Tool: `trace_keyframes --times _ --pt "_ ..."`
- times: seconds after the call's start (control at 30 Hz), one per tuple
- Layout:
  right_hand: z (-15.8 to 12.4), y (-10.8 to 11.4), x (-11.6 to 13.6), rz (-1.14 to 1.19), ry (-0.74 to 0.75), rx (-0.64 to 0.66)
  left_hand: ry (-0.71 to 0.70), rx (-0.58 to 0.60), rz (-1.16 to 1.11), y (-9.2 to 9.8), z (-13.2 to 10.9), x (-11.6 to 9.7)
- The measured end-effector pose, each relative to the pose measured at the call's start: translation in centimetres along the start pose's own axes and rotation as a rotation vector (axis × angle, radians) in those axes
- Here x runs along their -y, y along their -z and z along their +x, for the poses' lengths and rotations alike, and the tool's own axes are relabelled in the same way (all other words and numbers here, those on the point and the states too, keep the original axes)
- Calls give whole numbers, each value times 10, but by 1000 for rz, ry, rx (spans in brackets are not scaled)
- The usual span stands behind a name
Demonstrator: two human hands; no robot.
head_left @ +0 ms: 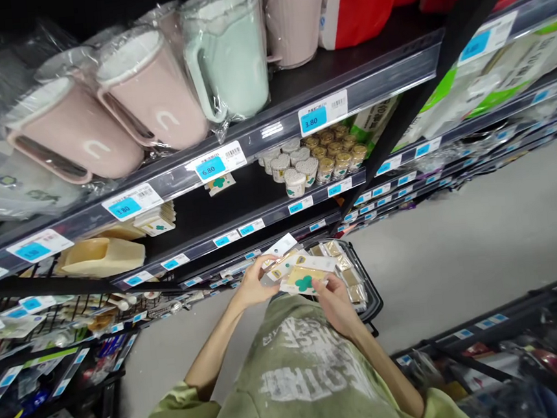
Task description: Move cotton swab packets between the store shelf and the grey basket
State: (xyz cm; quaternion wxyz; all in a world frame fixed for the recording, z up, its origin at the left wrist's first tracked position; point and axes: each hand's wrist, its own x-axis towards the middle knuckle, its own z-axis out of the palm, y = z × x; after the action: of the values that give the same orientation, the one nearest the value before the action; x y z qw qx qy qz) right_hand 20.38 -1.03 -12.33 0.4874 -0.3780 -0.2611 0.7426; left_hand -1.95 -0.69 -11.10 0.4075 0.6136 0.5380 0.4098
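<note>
Carded packs (304, 275) fanned btwn both hands, to R of L hand (256, 285) & L of R hand (336, 300), L clamped on their left side, R pinching front pack's lower-R corner, R nearer black basket (375, 303).

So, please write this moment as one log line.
left hand: holds carded packs | right hand: grips front clover pack | basket: beyond right hand, wrapped packets inside

Overlapping white-topped retail packets (306, 276) are fanned out at a slant, held aloft just below the middle of the frame, the frontmost showing a pale yellow body and a green clover-shaped print.
</note>
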Motion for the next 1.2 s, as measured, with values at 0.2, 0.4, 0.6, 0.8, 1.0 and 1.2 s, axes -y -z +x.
trace_keyframes --times 0.2,0.4,0.6,0.8,1.0,1.2 --pt "-2 -6 8 32 5 -35 -35 -32 -23 -5 0 -3" --pt "-3 -11 11 55 51 -61 -22 -77 -66 -18 -3 -6" --pt "0 -17 10 29 56 -95 99 -192 -201 -40 -6 10" --pt "4 -15 7 -63 92 -122 107 -205 -390 -49 -4 16" --pt "5 -2 8 -211 118 -160 123 -168 -439 -46 -2 8" --pt "4 6 13 -377 106 -84 205 -161 -409 -39 -5 -10"
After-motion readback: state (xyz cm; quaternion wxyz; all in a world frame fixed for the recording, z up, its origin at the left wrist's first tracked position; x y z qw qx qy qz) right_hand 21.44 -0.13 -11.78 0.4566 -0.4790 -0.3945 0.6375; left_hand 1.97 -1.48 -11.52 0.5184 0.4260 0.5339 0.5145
